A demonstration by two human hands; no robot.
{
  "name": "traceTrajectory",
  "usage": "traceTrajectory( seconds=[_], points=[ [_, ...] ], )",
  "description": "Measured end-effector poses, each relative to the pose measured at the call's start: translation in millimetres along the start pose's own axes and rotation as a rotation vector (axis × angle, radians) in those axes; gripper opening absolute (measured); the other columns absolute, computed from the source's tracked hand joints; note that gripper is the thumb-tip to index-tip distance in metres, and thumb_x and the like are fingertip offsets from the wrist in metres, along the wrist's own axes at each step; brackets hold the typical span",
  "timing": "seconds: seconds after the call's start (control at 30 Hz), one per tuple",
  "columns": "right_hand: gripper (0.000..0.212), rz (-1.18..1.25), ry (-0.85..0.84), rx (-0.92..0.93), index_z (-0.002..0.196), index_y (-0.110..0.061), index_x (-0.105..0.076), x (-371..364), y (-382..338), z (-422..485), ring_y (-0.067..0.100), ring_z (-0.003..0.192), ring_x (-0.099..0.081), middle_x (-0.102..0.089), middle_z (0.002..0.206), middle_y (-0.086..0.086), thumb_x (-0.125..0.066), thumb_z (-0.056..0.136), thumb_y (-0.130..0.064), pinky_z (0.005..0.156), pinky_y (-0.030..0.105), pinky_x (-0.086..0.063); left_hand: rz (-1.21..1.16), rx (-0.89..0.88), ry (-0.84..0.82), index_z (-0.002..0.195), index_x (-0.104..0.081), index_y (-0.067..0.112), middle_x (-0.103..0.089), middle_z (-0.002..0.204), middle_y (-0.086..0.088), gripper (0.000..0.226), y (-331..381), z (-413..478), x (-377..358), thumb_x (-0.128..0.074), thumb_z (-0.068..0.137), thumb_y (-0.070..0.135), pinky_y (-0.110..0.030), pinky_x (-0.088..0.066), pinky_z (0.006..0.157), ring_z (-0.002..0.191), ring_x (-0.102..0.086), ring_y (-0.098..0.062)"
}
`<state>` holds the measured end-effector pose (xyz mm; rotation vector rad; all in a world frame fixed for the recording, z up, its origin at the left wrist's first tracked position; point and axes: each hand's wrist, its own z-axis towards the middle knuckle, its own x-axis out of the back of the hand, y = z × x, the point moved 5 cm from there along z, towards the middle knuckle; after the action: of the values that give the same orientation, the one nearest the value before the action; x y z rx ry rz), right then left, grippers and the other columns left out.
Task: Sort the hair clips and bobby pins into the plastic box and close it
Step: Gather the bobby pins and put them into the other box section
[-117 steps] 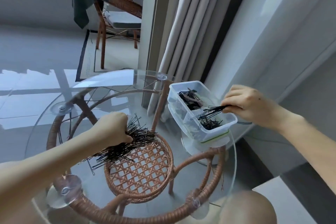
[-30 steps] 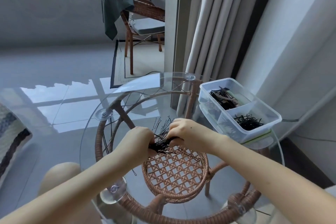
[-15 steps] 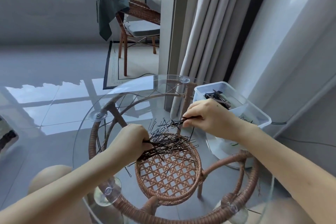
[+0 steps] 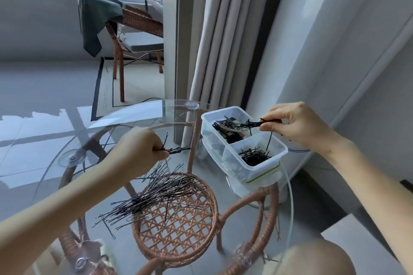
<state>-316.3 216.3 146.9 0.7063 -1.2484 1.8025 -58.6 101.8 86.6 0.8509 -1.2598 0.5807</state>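
A clear plastic box [image 4: 279,152] with two compartments stands at the right of the round glass table [image 4: 125,116]. Its far compartment holds dark hair clips [image 4: 230,129]; its near one holds black bobby pins [image 4: 254,156]. My right hand [image 4: 297,125] hovers over the box, pinching a small bunch of bobby pins, one pin dangling into the near compartment. My left hand [image 4: 138,154] pinches a few pins above a loose pile of bobby pins [image 4: 154,194] spread on the glass.
The box rests on its green-trimmed lid [image 4: 263,176]. A rattan frame and woven shelf [image 4: 178,221] show through the glass. Curtains [image 4: 223,40] and a white wall are right behind the box. A wicker chair [image 4: 136,35] with a green cloth stands far back.
My right hand has carried a pinch of bobby pins from the pile rightward to above the box. My left hand lifted off the pile with a few pins. The camera view shifted.
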Motion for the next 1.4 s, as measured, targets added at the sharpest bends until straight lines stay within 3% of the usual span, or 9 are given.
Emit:
traceTrajectory(
  seconds=[0.07, 0.33, 0.53, 0.73, 0.9, 1.03, 1.2, 1.3, 1.4],
  points=[
    [0.014, -0.053, -0.05, -0.017, 0.086, -0.008, -0.075, 1.8, 17.9, -1.0, 0.014, 0.068, -0.062, -0.067, 0.074, -0.004, -0.074, 0.073, -0.012, 0.065, 0.02, -0.047, -0.021, 0.001, 0.017, 0.052, -0.056, 0.009, -0.048, 0.047, -0.003, 0.042, 7.2, 5.2, 3.9, -0.062, 0.083, 0.036, -0.022, -0.023, 0.039, 0.04, -0.035, -0.014],
    [0.014, -0.2, -0.361, -0.023, 0.088, -0.012, -0.075, -46.5, 56.6, -1.1, 0.002, 0.071, -0.054, -0.066, 0.078, -0.004, -0.074, 0.076, -0.019, 0.068, 0.007, -0.037, -0.179, -0.056, 0.033, 0.069, -0.069, 0.001, -0.06, 0.06, -0.017, 0.032, 47.5, 27.1, 11.2, -0.066, 0.08, 0.031, -0.023, -0.029, 0.045, 0.048, -0.037, -0.019],
    [0.022, -0.169, -0.43, -0.101, 0.096, -0.021, -0.072, -69.3, 66.7, -1.3, -0.001, 0.076, -0.057, -0.064, 0.084, -0.015, -0.073, 0.076, -0.028, 0.069, 0.006, -0.04, -0.279, -0.159, 0.011, 0.045, -0.054, 0.01, -0.039, 0.04, -0.001, 0.041, 102.7, 45.3, 4.2, -0.067, 0.08, 0.026, -0.021, -0.028, 0.042, 0.038, -0.032, -0.013],
    [0.017, 0.176, -0.072, -0.288, 0.097, -0.02, -0.071, -33.4, 83.9, -18.8, 0.001, 0.063, -0.066, -0.071, 0.07, -0.014, -0.066, 0.083, -0.012, 0.063, 0.012, -0.052, -0.254, -0.172, -0.085, 0.05, -0.051, 0.011, -0.042, 0.042, 0.0, 0.038, 148.0, 67.4, -23.4, -0.063, 0.083, 0.026, -0.024, -0.032, 0.045, 0.041, -0.041, -0.016],
    [0.02, 0.176, 0.213, -0.35, 0.094, -0.021, -0.071, -6.2, 94.1, -39.3, 0.011, 0.069, -0.069, -0.073, 0.078, -0.003, -0.059, 0.087, -0.007, 0.069, 0.024, -0.058, -0.117, -0.195, -0.102, 0.048, -0.037, 0.01, -0.037, 0.049, -0.002, 0.043, 174.1, 74.4, -46.8, -0.063, 0.082, 0.018, -0.028, -0.038, 0.05, 0.06, -0.045, -0.025],
    [0.02, 0.125, 0.207, -0.335, 0.094, -0.026, -0.07, -0.2, 85.9, -43.9, 0.007, 0.07, -0.069, -0.072, 0.077, -0.006, -0.06, 0.087, -0.01, 0.075, 0.031, -0.058, 0.014, -0.25, -0.19, 0.051, -0.032, 0.01, -0.035, 0.055, -0.002, 0.043, 189.4, 75.6, -62.5, -0.063, 0.081, 0.011, -0.03, -0.04, 0.058, 0.068, -0.046, -0.026],
    [0.017, 0.06, 0.174, -0.347, 0.096, -0.018, -0.07, -2.1, 67.8, -43.6, 0.002, 0.069, -0.067, -0.072, 0.077, -0.006, -0.061, 0.086, -0.009, 0.079, 0.036, -0.057, 0.118, -0.349, -0.314, 0.051, -0.031, 0.009, -0.04, 0.054, -0.006, 0.05, 197.4, 69.3, -55.4, -0.07, 0.077, 0.029, -0.033, -0.044, 0.061, 0.066, -0.051, -0.027],
    [0.017, 0.046, 0.236, -0.31, 0.098, -0.014, -0.07, -0.8, 44.9, -42.6, 0.003, 0.07, -0.067, -0.072, 0.078, -0.001, -0.06, 0.087, -0.008, 0.076, 0.034, -0.058, -0.078, -0.396, -0.221, 0.054, -0.049, 0.001, -0.056, 0.061, -0.018, 0.043, 187.4, 63.2, -30.4, -0.067, 0.079, 0.031, -0.033, -0.05, 0.059, 0.062, -0.057, -0.031],
    [0.019, 0.098, 0.391, -0.209, 0.098, -0.02, -0.069, 7.0, 8.8, -42.4, 0.008, 0.07, -0.068, -0.071, 0.079, -0.002, -0.06, 0.086, -0.007, 0.071, 0.029, -0.058, -0.32, -0.436, -0.028, 0.08, -0.072, 0.007, -0.073, 0.085, -0.011, 0.025, 151.2, 51.8, -1.5, -0.062, 0.082, 0.029, -0.034, -0.056, 0.071, 0.076, -0.066, -0.024]
  ],
)
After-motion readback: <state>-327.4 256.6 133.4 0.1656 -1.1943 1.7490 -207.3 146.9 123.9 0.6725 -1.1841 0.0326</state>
